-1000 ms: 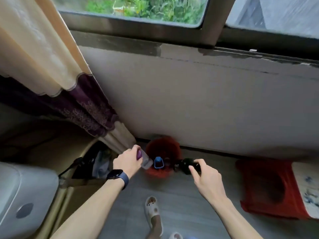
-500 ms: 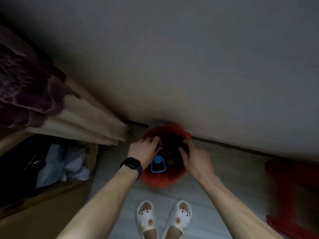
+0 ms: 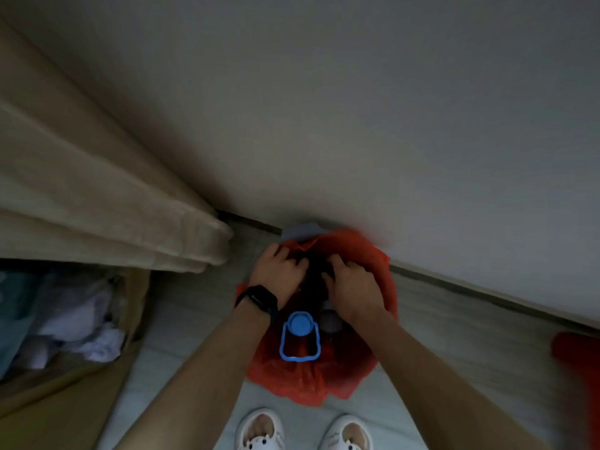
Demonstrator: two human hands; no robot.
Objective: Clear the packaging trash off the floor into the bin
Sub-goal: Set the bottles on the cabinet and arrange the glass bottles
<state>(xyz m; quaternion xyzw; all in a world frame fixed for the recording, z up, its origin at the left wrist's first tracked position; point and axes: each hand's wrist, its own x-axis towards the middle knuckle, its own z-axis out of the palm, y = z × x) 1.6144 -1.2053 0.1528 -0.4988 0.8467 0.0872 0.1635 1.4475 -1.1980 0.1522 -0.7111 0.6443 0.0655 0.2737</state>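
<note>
Dark crumpled packaging trash (image 3: 316,277) sits in the mouth of the red-bag-lined bin (image 3: 324,381), a blue-capped plastic bottle (image 3: 300,323) at the bin's near side. The left hand (image 3: 279,274) and right hand (image 3: 354,287) curl onto it, and whether either grip holds anything I cannot tell, so binning looks nearly done, with release left.
</note>
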